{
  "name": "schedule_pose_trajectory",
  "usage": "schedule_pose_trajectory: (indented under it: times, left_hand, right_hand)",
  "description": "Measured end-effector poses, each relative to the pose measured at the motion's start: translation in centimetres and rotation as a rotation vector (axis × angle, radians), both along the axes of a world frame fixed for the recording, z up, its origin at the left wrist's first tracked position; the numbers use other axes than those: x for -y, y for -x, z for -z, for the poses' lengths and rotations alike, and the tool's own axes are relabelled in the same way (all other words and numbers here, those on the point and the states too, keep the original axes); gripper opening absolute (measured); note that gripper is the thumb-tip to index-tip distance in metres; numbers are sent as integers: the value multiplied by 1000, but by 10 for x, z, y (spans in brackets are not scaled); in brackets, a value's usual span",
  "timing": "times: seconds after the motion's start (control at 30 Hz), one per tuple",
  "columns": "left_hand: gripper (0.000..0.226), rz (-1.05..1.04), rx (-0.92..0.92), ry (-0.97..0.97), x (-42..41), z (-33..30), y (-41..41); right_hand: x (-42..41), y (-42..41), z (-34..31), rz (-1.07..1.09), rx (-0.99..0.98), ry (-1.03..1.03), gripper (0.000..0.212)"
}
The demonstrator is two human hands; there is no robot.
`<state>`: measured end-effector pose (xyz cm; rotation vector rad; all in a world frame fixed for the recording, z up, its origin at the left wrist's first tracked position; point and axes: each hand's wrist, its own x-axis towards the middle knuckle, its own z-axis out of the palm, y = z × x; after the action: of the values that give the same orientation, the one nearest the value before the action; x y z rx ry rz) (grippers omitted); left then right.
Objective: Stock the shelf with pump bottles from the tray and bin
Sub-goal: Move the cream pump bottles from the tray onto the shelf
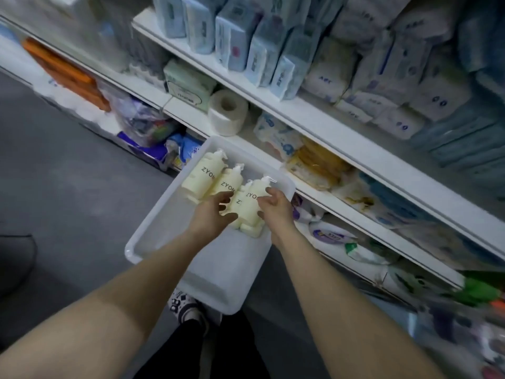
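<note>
A person stands by a tall white shelf (314, 113) and looks down at a white tray (153, 242). The tray sits on top of a white bin (218, 291), just in front of the shelf.

Pale yellow pump bottles lie in the tray, side by side, with their pump tops pointing toward the shelf. Two bottles lie at the far end, one far bottle (200, 173) and a second bottle (228, 181) right next to it. Each has dark letters on its side.

Both hands are down in the tray. The right hand (274, 206) has its fingers and thumb curled around the near bottle (254, 198), holding it by its side. The left hand (216, 212) rests on a low bottle (237, 212) that lies just under and beside that one. Its fingers bend over the bottle, but I cannot tell if they really hold it (the picture is a bit blurry there).

On the shelf, a roll of toilet paper (228, 112) stands just behind the tray, next to a green pack (188, 86). Blue and white packs (246, 47) fill the shelf board above. More soft packs sit on the lower boards.

The floor (68, 173) is grey. A patterned shoe (183, 307) peeks out under the bin.
</note>
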<state>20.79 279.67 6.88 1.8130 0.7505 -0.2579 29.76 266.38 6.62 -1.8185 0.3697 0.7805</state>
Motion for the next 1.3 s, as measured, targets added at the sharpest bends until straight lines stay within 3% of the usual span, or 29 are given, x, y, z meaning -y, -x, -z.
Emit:
schedule_pose_trajectory:
  times: [0.27,0.57,0.67,0.93,1.3]
  left_hand:
    - [76,18,-151,-92,25,74,-27]
    - [84,1,-246,-131,40,122,-50]
    - [86,47,-262,-194,43,125,-56]
    - [74,74,-306,-200,40,121,-62]
    - [83,80,-281,-101,35,65,-16]
  right_hand:
    - [2,-44,72,-199,-24,241,48]
    - [-9,-83,119,-170,-142,239,50]
    - [-9,-88,128,-160,-143,212,56]
    - [-5,-90,127,-96,-212,109,23]
    - [7,-53,64,-10,-300,-78,42]
